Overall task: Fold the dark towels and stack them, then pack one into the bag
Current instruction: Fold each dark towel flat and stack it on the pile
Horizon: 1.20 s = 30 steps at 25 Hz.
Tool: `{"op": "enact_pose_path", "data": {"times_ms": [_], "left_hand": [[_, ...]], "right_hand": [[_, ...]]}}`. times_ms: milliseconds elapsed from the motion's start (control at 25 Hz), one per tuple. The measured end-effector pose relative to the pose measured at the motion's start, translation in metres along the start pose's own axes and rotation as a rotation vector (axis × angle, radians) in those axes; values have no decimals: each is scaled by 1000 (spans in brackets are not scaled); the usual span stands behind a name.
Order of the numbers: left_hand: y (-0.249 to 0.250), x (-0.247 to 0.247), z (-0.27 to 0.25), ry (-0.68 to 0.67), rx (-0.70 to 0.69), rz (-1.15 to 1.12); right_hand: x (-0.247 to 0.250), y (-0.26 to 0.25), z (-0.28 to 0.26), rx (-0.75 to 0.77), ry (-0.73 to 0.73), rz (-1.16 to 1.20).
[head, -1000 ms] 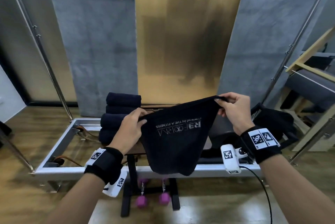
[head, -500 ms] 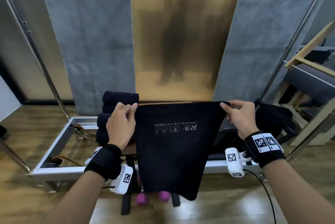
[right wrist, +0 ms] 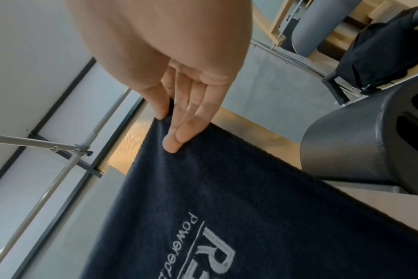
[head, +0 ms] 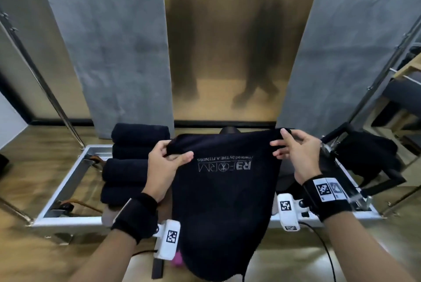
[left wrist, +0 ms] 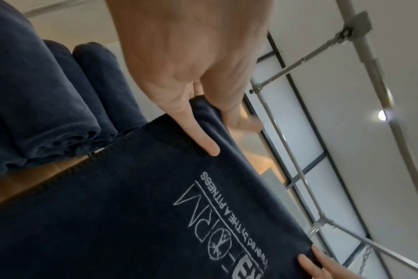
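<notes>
towel's (head: 225, 202) lower edge out of frame

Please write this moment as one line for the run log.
step: folding | left hand: pinches towel corner | right hand: pinches other corner | towel: hanging, logo toward camera | stack: left | bag: right

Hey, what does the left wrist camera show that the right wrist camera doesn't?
Only the left wrist view shows the folded towels stacked beside the held one, and the left hand pinching one top corner, with the other hand's fingertips at the frame's bottom edge. Only the right wrist view shows the right hand pinching the opposite corner, plus the black bag hanging behind. Both show the same dark towel with its white stitched logo, held up spread.
</notes>
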<state>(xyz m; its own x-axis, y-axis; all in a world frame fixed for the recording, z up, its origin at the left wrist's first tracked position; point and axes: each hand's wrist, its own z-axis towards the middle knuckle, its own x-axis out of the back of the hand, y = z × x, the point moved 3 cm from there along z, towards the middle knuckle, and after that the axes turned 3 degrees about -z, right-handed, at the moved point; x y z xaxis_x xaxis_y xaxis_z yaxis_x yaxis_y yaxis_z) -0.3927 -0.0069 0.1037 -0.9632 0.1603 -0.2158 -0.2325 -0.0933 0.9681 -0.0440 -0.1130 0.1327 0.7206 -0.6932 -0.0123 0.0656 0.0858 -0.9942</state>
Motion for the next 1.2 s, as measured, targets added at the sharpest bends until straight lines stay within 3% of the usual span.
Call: {"op": "enact_pose_path", "data": {"times_ms": [320, 520, 760, 960, 1200], "left_hand": [[-86, -27, 102, 318, 141, 62], [-138, -51, 163, 514, 156, 119], [-195, -45, 221, 719, 294, 242], [-213, -42, 225, 655, 401, 294], [-183, -52, 171, 280, 183, 534]], "right_hand": [[-36, 95, 108, -283, -36, -67], [-63, 146, 175, -405, -51, -109], [-105, 207, 227, -546, -106, -198], [-111, 220, 228, -557, -100, -182], [-92, 192, 175, -468, -201, -182]]}}
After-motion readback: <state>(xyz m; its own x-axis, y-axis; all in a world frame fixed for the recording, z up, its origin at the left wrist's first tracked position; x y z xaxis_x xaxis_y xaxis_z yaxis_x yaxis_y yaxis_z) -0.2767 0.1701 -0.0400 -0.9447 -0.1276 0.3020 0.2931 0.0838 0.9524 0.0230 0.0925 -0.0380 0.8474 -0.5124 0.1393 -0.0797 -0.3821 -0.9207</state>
